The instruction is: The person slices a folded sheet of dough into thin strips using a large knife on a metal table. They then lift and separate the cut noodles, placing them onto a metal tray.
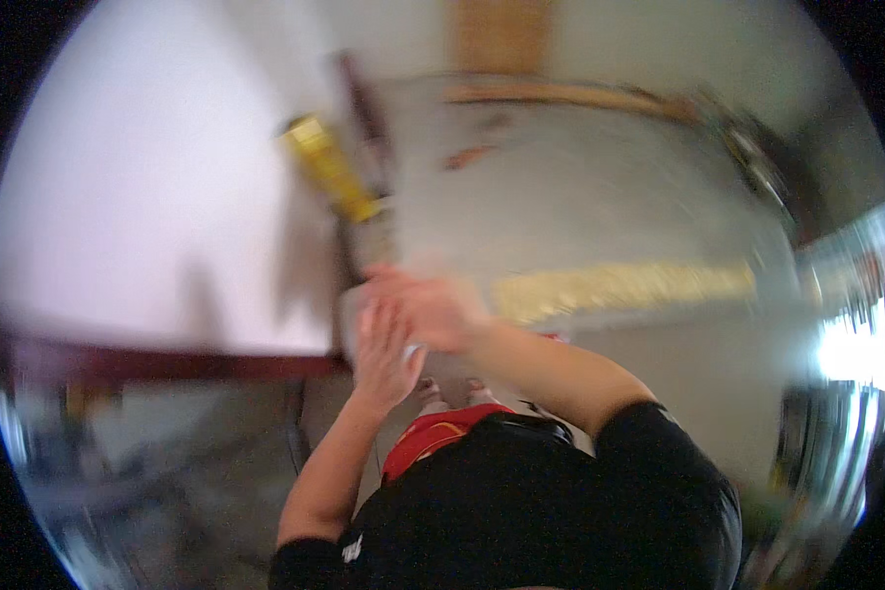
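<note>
My left hand (387,354) is raised in front of my body, palm side hidden, with its fingers pointing away from me. My right hand (439,306) reaches across and lies over or against the left fingers; blur hides whether they touch. A small whitish spot shows between them, too unclear to name. Just beyond the hands is a yellow, roughly cylindrical object (332,173), tilted, with a dark reddish elongated object (365,103) beside it. A pale yellow strip (627,287) lies along the near edge of a grey surface (597,199), right of my hands.
A white surface with a dark red edge (214,361) is at left. On the grey surface lie a small orange-brown piece (468,157) and, along its far side, a long brown strip (560,94). Dark blurred items (752,162) stand at the far right.
</note>
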Demonstrator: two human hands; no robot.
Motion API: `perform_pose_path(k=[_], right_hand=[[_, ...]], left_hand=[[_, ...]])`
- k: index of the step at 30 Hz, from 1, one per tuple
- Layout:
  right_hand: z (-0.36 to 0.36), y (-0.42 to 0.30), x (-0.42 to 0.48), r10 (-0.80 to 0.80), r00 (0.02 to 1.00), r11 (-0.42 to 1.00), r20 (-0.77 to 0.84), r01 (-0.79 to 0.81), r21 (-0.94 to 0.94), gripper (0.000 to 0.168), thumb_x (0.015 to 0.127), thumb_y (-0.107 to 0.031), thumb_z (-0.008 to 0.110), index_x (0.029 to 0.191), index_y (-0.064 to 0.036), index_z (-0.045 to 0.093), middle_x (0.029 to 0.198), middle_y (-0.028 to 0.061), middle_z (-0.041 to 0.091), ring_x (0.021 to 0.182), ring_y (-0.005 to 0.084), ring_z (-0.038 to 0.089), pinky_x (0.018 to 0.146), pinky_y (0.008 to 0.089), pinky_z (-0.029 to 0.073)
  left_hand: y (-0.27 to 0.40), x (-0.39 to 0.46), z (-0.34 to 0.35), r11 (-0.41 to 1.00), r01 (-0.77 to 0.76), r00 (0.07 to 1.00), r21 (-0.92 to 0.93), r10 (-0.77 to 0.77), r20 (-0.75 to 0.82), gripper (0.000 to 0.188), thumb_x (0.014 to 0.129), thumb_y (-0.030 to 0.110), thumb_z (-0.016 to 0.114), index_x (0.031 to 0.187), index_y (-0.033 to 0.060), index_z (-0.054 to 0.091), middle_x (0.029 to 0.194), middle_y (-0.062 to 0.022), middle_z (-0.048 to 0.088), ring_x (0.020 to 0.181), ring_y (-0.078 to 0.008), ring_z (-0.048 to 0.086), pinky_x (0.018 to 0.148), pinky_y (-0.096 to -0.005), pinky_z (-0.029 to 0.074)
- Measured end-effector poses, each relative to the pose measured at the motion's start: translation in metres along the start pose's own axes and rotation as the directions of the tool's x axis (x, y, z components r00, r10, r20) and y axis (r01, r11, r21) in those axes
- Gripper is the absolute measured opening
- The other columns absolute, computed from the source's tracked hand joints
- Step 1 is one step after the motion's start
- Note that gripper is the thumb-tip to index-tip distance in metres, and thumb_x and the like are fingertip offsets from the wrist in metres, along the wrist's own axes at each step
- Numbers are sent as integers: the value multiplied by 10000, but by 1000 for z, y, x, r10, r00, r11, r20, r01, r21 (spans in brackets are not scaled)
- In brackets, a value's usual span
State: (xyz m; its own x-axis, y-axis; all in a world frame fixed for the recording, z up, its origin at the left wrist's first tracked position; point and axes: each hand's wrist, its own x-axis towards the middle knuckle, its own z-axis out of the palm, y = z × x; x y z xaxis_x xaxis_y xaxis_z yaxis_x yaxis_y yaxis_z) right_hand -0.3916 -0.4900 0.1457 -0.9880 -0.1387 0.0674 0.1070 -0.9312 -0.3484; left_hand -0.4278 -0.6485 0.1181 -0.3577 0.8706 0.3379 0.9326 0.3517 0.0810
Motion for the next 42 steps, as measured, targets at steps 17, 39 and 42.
perform_pose_path(k=[17, 39, 42], right_hand=[[139, 201, 56, 651, 734, 587, -191, -647, -487, 228, 840, -218, 560, 1015, -72, 548, 940, 120, 618, 746, 188, 610, 594, 277, 512], [390, 584, -12, 950, 80, 283, 300, 178, -943, 303, 847, -165, 540, 1099, -2, 499, 1004, 110, 577, 860, 197, 570, 724, 315, 483], [411, 606, -27, 801, -16, 478, 599, 621, -622, 313, 793, -84, 535, 1093, 6, 516, 1087, 140, 543, 999, 254, 526, 847, 369, 437]], left_hand=[[94, -442, -115, 100, 995, 100, 16, -994, -31, 536, 761, 215, 588, 1231, 23, 418, 1323, -257, 311, 1166, -418, 368, 927, -458, 369], [141, -552, -421, -286, 949, -116, 133, -708, -697, 508, 689, 76, 611, 1159, -44, 461, 1378, -246, 249, 1278, -366, 259, 1038, -465, 221], [113, -559, -437, -340, 897, -72, 281, -741, -668, 375, 705, 75, 583, 1056, -38, 515, 1394, -229, 239, 1295, -342, 247, 1050, -465, 193]])
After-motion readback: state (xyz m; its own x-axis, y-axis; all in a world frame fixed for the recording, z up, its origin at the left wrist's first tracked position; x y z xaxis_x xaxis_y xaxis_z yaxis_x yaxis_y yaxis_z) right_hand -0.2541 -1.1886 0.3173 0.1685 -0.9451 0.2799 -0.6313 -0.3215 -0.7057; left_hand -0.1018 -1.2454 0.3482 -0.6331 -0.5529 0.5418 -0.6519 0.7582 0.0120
